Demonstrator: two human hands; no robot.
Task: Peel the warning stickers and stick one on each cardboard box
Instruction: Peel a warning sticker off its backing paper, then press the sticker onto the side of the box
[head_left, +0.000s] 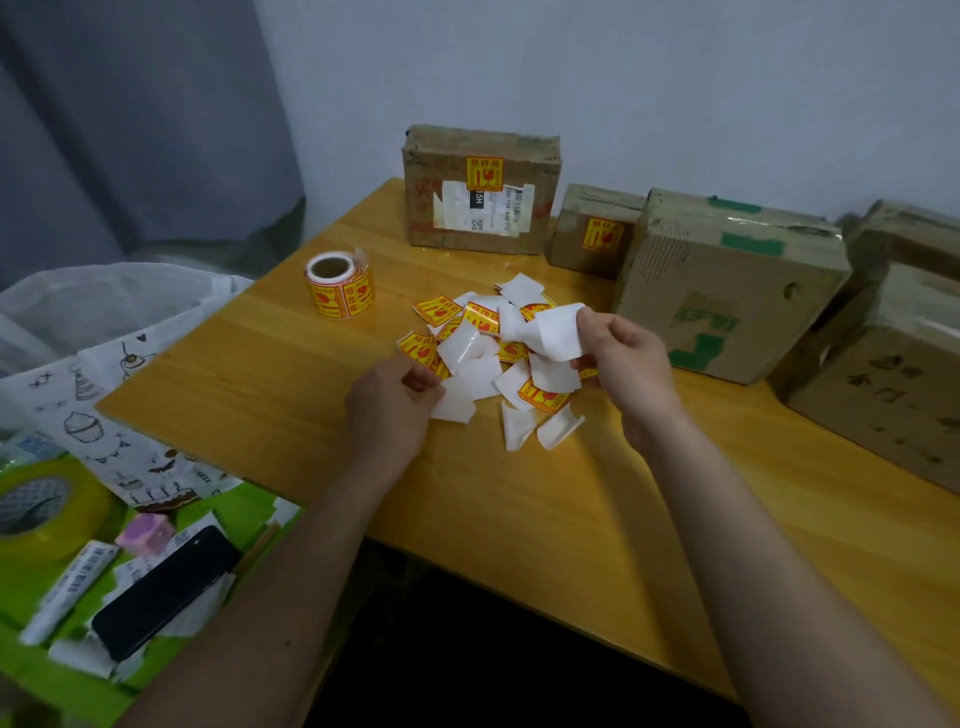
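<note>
The right hand (621, 358) pinches a white piece of sticker backing (558, 332) at centre right of the frame, fingers curled on its right edge; whether a sticker still clings to its hidden face cannot be told. The left hand (400, 402) at centre has its fingertips closed on a white scrap at the left edge of the sticker pile (493, 358) on the table (260, 374). The held piece is bent, its long axis running roughly left to right, white face toward the camera. The likely trouble: a peeled sticker could fold onto itself or catch loose scraps in the pile. The two boxes at upper centre, (480, 189) and (592, 234), show stickers; the big box (727, 286) at right shows none
</note>
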